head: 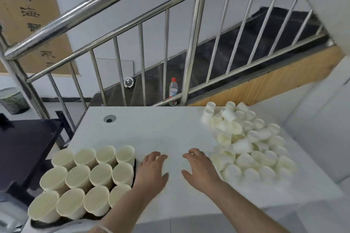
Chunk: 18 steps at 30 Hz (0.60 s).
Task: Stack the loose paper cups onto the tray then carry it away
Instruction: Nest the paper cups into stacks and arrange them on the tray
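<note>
Both hands, the left hand [151,168] and right hand [198,166], hovered loosely spread and empty over the white table [151,128], the heap of loose white paper cups [246,145] at two o'clock nearer the right, the dark tray [134,162] of standing cups at nine o'clock.

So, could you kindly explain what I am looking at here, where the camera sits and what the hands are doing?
There is no machine: a person wears one camera on the head, looking forward and down. Their left hand and right hand hover, fingers spread, over a white table, holding nothing. On the left, a dark tray carries twelve upright stacks of paper cups in rows. On the right lies a heap of loose paper cups, still unstacked. Behind the table is a steel stair railing, with a plastic bottle standing past it.
</note>
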### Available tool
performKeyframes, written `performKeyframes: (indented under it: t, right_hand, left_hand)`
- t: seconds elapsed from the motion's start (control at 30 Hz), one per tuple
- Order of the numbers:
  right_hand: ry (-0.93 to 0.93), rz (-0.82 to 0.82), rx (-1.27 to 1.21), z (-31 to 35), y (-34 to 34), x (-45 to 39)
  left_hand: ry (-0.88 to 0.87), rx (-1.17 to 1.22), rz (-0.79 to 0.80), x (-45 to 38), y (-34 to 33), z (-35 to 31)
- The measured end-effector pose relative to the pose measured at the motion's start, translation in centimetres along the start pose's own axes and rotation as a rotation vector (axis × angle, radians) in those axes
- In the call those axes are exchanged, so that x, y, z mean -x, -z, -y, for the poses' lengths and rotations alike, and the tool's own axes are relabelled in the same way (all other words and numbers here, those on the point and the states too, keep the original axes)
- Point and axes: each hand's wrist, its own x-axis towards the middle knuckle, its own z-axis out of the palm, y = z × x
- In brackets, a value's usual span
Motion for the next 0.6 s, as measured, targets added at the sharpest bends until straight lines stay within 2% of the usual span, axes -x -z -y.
performKeyframes:
  t: [0.23, 0.6]
  right_hand:
    - [-0.099, -0.019, 0.001, -9.8, 2.6, 3.6]
    - [-0.223, -0.004, 0.032, -19.6, 4.7, -0.6]
  left_hand:
    - [-0.059, 0.000, 0.034, -1.6, -3.5, -9.2]
    - [-0.082, 0.037, 0.066, -10.7, -6.9, -14.7]
